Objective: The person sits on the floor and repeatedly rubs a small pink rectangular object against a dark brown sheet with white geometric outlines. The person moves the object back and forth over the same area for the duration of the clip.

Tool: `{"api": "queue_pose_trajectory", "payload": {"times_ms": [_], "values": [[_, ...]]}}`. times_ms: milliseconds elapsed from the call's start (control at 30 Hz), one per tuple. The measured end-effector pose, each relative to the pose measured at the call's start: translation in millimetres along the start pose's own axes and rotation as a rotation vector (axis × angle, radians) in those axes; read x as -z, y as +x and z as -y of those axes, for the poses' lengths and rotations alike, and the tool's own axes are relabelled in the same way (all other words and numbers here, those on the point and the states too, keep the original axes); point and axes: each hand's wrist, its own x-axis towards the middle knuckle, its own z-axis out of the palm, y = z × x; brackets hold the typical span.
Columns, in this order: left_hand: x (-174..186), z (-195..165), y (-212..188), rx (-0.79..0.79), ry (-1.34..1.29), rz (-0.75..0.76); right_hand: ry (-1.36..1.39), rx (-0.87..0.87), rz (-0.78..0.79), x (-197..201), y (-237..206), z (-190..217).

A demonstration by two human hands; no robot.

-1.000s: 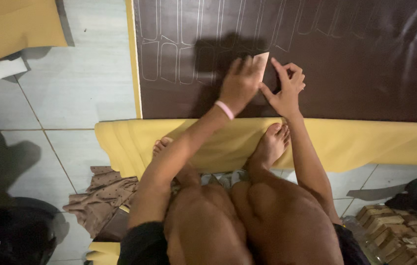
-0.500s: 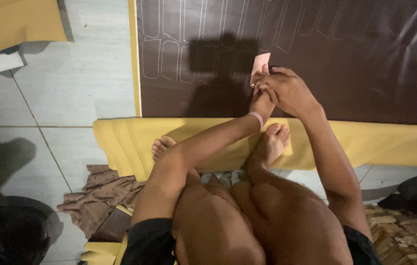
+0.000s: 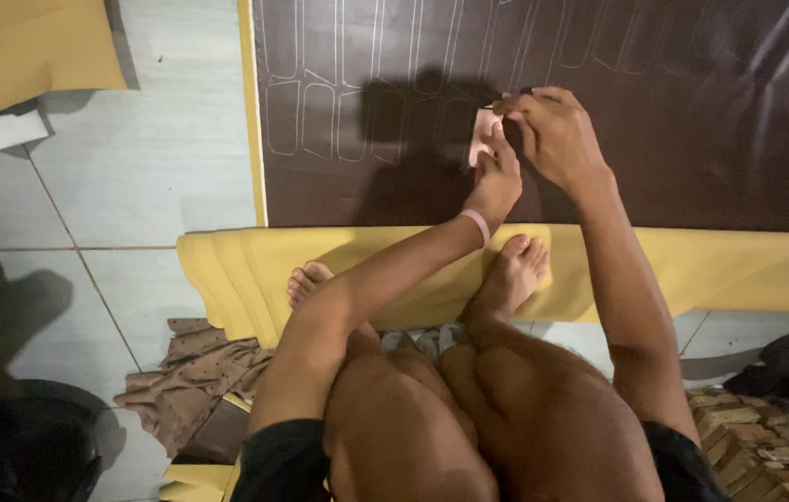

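Both hands had shifted up the dark brown sheet [image 3: 692, 139] since the earlier frame. Left hand [image 3: 495, 181] lay with fingers extended, pressing a small pale template [image 3: 482, 139] flat, the template just under its fingertips. Right hand [image 3: 554, 135] was closed on a thin marking tool [image 3: 506, 96] at the template's top edge.

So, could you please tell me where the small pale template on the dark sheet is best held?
Press the pale template flat from above on its lower half, as the left hand does. It lies flat on the dark sheet, and the right hand works its top edge.
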Motion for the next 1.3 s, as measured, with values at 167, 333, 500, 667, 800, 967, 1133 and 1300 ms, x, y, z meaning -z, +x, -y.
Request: {"api": "queue_pose_trajectory", "payload": {"times_ms": [167,333,500,667,800,967,1133,1300], "values": [[-11,14,-2,0.169,-0.279,-0.248,-0.015,-0.122,-0.106,6,-12,-3],[-36,48,-10,0.219,-0.635,-0.543,0.045,-0.2,-0.156,-1,-25,-6],[-49,76,-13,0.115,-0.864,-0.515,0.008,-0.146,-0.227,-20,-46,12],[-53,87,-17,0.052,-0.886,-0.481,-0.039,-0.06,-0.148,-40,-84,53],[-49,89,-22,0.11,-0.859,-0.491,0.08,-0.036,-0.19,-47,-84,55],[-44,88,-21,0.117,-0.81,-0.451,0.069,-0.033,-0.178,-46,-77,54],[-48,86,-13,0.233,-1.01,-0.555,0.104,-0.135,-0.286,-39,-88,37],[-44,78,-6,0.086,-1.515,-0.394,0.226,-0.21,-0.488,-53,-107,10]]}}
